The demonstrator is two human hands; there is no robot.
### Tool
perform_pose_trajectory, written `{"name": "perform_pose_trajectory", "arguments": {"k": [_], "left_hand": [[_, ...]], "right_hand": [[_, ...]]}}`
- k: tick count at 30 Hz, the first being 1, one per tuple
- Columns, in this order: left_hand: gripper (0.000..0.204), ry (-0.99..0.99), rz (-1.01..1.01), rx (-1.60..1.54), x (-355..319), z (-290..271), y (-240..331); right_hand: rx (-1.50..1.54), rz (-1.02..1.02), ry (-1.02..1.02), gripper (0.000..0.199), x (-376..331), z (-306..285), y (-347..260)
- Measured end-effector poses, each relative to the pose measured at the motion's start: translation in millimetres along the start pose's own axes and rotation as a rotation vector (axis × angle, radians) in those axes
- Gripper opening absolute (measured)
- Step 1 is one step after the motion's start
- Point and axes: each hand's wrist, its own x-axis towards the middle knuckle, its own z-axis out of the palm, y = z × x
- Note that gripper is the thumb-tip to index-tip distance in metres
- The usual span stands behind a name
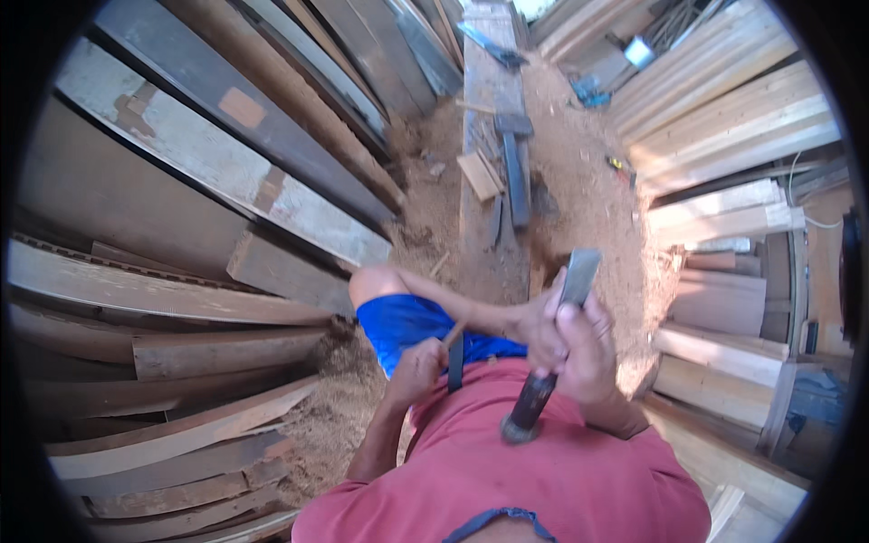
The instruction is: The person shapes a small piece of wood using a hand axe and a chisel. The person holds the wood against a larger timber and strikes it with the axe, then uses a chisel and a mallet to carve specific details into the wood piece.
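Grips a chisel [580, 274] at 4 o'clock in the right hand [584, 353], with fingers and thumb wrapped snugly round lower blade and neck. Points the flat steel blade toward 1 o'clock and the dark handle [536, 395], metal-ringed at the butt, toward 7 o'clock, above a red shirt [597, 475]. Curls the left hand [420, 369] into a fist at 6 o'clock round a thin brown stick [453, 335] — just beside a dark strip [455, 366], too unclear to tell whether held or merely resting there. Bends a bare leg [471, 317] out of blue shorts [389, 321], with the shin reaching toward the right hand. Faces a long plank [478, 237] at 12 o'clock — bearing a dark T-shaped tool [516, 172] and a short pale block [478, 177] — amid sawdust [579, 190], between stacked boards [312, 217] at 10 o'clock and paler timber [724, 136] at 2.
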Motion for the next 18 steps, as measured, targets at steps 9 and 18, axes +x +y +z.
{"name": "perform_pose_trajectory", "arguments": {"k": [9,18], "left_hand": [[0.046,-0.283,-0.241,-1.182,53.8,14.4,28.0],[0.042,-0.094,-0.192,-0.867,67.0,23.1,29.4]], "right_hand": [[-0.618,0.092,0.008,0.021,72.7,-21.6,30.6],[-0.528,-0.020,0.170,0.019,72.8,-33.0,42.8]]}}
